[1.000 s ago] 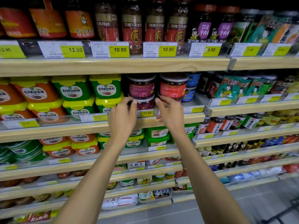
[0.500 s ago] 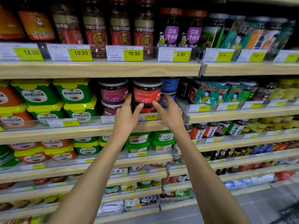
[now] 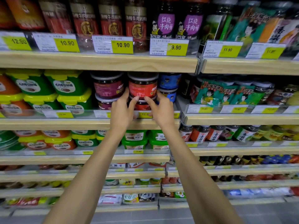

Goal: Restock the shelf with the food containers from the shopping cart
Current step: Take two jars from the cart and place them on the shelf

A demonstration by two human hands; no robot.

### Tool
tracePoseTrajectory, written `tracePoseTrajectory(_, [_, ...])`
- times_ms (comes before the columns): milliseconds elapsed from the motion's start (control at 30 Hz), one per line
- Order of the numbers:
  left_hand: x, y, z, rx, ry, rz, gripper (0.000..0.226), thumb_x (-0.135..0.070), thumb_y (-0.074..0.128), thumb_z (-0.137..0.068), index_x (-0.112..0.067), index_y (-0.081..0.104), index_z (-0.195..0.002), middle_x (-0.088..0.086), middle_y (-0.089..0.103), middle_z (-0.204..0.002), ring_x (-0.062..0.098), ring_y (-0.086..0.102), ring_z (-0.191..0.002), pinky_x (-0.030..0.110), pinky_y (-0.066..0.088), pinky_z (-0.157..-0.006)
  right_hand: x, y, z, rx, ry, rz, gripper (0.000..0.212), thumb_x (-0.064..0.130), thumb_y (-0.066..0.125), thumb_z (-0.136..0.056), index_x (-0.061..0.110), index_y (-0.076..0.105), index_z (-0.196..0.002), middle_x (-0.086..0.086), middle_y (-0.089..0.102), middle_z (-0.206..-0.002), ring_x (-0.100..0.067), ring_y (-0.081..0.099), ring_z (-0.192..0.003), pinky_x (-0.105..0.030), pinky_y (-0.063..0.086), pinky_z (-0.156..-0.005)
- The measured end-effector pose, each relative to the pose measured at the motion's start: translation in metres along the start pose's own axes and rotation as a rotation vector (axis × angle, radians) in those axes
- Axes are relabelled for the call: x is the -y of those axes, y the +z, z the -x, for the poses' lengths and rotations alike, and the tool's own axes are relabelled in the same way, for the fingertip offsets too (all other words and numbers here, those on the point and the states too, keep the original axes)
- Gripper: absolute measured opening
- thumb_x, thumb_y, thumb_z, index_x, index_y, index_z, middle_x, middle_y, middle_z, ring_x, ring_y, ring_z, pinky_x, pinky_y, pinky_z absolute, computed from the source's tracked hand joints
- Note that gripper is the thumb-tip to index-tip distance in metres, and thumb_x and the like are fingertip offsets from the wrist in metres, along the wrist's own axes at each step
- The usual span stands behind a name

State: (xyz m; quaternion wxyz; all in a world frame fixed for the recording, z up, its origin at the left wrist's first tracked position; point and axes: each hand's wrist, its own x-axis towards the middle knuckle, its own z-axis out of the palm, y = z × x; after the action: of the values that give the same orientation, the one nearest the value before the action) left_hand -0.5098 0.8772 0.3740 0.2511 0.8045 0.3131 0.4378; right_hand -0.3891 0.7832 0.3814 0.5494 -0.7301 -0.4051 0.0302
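Observation:
On the second shelf [image 3: 90,124] two red-labelled jars stand stacked: an upper red jar [image 3: 143,88] and a lower red jar [image 3: 142,106]. My left hand [image 3: 122,110] curls round the stack's left side, its thumb across the seam between the jars. From the right, my right hand [image 3: 162,109] grips the same stack, thumb in front and fingers along the side. Both hands partly hide the lower jar. Two maroon-labelled jars [image 3: 108,88] are stacked just to the left. The shopping cart is out of view.
Green and yellow tubs [image 3: 68,88] fill the shelf to the left, blue jars [image 3: 169,81] stand to the right. A clear rail with yellow price tags [image 3: 144,114] runs along the shelf front. Tall sauce bottles [image 3: 111,21] line the shelf above; further stocked shelves lie below.
Both hands have shifted right from the maroon jars to the red stack and closed round it. The view has moved closer and to the right.

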Motion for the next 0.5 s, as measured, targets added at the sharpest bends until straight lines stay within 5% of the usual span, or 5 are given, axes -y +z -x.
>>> tracePoseTrajectory(233, [-0.002, 0.000, 0.000, -0.002, -0.046, -0.015, 0.049, -0.053, 0.050, -0.097, -0.028, 0.054, -0.139, 0.007, 0.072, -0.088, 0.029, 0.072, -0.078, 0.040, 0.057, -0.073, 0.008, 0.000, 0.000, 0.019, 0.064, -0.034, 0.036, 0.040, 0.064, -0.095, 0.016, 0.062, -0.122, -0.002, 0.073, -0.103, -0.017, 0.068, -0.047, -0.046, 0.057, -0.051])
tracePoseTrajectory(400, [-0.001, -0.005, 0.001, 0.027, -0.065, -0.048, 0.057, -0.057, 0.054, -0.095, -0.029, 0.050, -0.144, 0.006, 0.073, -0.095, 0.030, 0.071, -0.077, 0.044, 0.057, -0.078, 0.009, -0.008, 0.006, 0.021, 0.118, -0.035, 0.041, 0.038, 0.069, -0.092, 0.018, 0.061, -0.127, 0.000, 0.073, -0.103, -0.014, 0.067, -0.048, -0.028, 0.052, -0.040])
tracePoseTrajectory(500, [0.001, -0.008, 0.001, 0.043, -0.084, -0.039, 0.055, -0.055, 0.059, -0.093, -0.027, 0.054, -0.140, 0.006, 0.074, -0.103, 0.029, 0.070, -0.097, 0.044, 0.057, -0.081, 0.008, -0.007, 0.009, 0.041, 0.144, -0.023, 0.046, 0.040, 0.071, -0.090, 0.019, 0.059, -0.129, -0.002, 0.072, -0.104, -0.016, 0.068, -0.047, -0.036, 0.057, -0.044])
